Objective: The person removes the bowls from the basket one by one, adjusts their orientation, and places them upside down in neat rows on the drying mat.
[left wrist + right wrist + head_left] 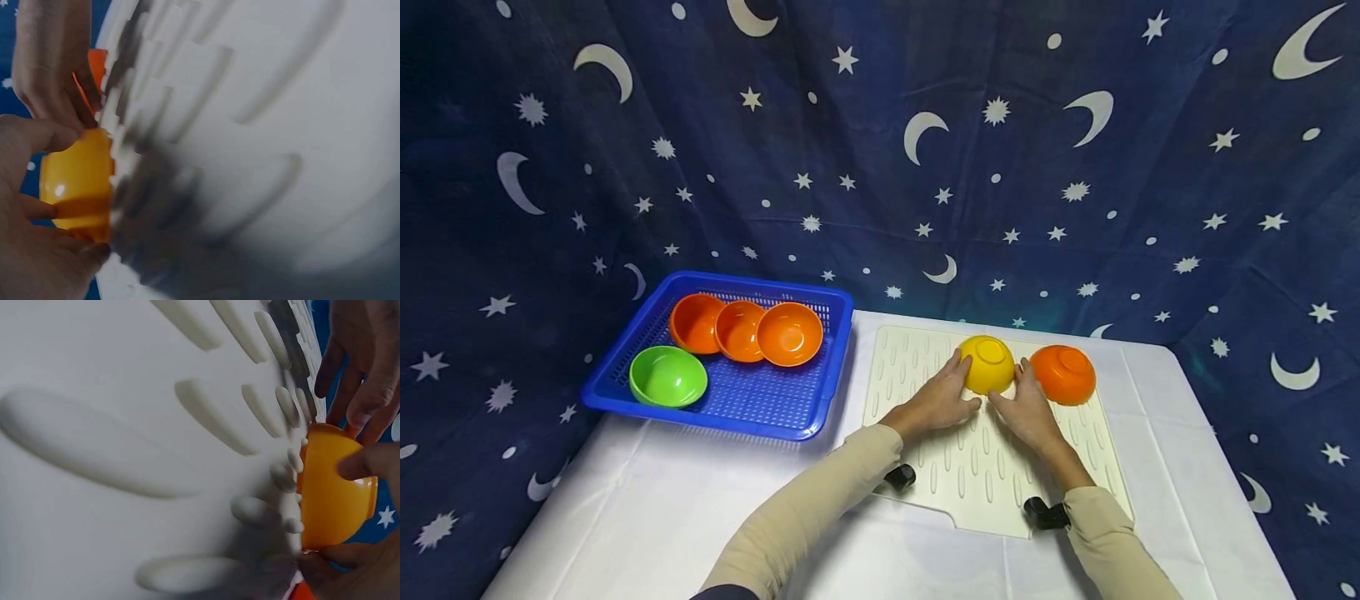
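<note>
A yellow bowl [987, 364] stands upside down on the cream ribbed drying mat [938, 498], its foot ring facing up. My left hand [942, 398] grips its left side, fingers along the side and thumb toward the front. From the other side my right hand [1030, 412] holds the same bowl, its thumb near the left thumb. In the right wrist view the right thumb presses the yellow wall while fingertips reach the rim at the mat. Just right of the right hand, an orange bowl [1066, 375] also lies upside down on the mat.
At the left, a blue basket [722, 423] holds three orange bowls [790, 333] in a row and a green bowl [667, 377], openings up. A white-covered table [700, 500] lies beneath everything. A dark blue curtain [865, 125] with moons and stars hangs behind.
</note>
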Motion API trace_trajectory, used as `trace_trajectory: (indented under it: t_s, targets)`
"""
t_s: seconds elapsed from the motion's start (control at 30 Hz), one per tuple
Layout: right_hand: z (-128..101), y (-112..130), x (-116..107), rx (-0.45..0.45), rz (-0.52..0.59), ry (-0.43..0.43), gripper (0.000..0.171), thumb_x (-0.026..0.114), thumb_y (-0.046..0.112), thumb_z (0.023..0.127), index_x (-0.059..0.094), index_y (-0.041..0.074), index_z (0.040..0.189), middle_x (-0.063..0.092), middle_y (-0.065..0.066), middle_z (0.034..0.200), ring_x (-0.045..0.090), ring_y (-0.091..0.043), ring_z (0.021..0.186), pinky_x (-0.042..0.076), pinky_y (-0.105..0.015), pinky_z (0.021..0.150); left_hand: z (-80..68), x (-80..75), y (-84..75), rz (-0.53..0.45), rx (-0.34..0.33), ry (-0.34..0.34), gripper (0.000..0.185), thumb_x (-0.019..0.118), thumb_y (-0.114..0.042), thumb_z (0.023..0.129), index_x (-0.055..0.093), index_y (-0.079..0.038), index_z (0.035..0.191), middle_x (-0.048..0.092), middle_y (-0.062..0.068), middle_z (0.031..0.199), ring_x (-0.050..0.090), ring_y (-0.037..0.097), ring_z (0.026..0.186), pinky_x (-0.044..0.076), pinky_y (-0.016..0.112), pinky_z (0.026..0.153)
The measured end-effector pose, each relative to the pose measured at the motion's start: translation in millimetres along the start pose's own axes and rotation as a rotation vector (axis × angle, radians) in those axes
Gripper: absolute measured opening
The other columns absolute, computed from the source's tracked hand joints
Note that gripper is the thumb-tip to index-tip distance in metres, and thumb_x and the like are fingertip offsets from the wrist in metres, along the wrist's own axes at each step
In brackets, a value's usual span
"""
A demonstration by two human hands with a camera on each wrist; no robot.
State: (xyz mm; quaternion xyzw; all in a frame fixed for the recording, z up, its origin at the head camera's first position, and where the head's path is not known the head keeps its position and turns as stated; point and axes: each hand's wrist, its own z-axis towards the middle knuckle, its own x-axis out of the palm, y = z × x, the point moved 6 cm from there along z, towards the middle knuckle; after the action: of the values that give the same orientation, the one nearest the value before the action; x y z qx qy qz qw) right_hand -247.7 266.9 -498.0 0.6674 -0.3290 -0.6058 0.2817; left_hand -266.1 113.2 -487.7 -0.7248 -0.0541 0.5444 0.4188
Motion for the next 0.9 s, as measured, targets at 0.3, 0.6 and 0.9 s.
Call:
trace_trajectory:
  t_s: [0.3,0.6,0.9]
  targets:
    - [-8.6,6.1,0.9,0.025,-0.274,0.019,0.071,0.058,0.017,0.096,0.025,-0.018,0.149,0.051,-0.038,0.136,0.058,-0.046,0.116,0.042,-0.062,0.103,-5.0,7.3,2.7,0.094,0.046,0.104,0.09,0.069,-0.034,0.094,0.018,-0.001,0.161,0.011,0.019,0.167,0.026,0.026,0.149,0.028,0.03,0.116]
    - [-15.1,12.6,0.7,0.016,-0.219,0.085,0.07,0.051,0.019,0.1,0.02,-0.016,0.152,0.047,-0.036,0.142,0.055,-0.044,0.12,0.039,-0.063,0.105,-0.2,-6.3,18.9,-0.34,-0.012,0.059,0.07,0.066,-0.012,0.095,0.032,0.002,0.155,0.027,0.014,0.162,0.033,0.025,0.146,0.027,0.031,0.117]
    - [-30.1,11.8,-15.5,0.047,-0.297,0.05,0.072,0.049,0.031,0.102,0.023,-0.008,0.156,0.036,-0.032,0.153,0.038,-0.05,0.138,0.032,-0.067,0.108,-18.8,-30.5,6.8,-0.194,0.011,0.022,0.081,0.065,-0.017,0.094,0.02,-0.006,0.161,0.022,0.012,0.164,0.03,0.026,0.148,0.027,0.042,0.118]
